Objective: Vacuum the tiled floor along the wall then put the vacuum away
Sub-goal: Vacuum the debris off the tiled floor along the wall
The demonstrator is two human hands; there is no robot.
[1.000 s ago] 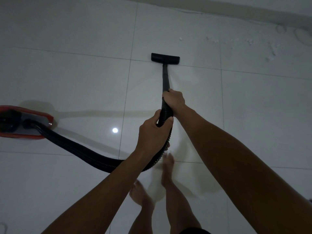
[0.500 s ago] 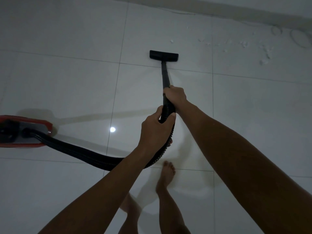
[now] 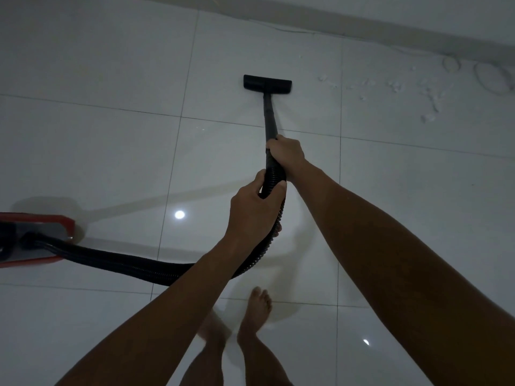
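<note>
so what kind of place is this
Probably a room in a home, dimly lit: glossy white floor tiles run up to a plain wall, a red vacuum sits on them, and the person is barefoot.

The scene is dim and bluish-grey, with low contrast. Overhead lamps show as two small bright glare spots on the glossy tiled floor (image 3: 111, 151), one left of centre and one at the lower right. Soft, faint shadows trail across the tiles. The wide lens bends the grout lines and the wall base (image 3: 390, 26) towards the edges. The bare feet (image 3: 259, 305) look slightly smeared.
</note>
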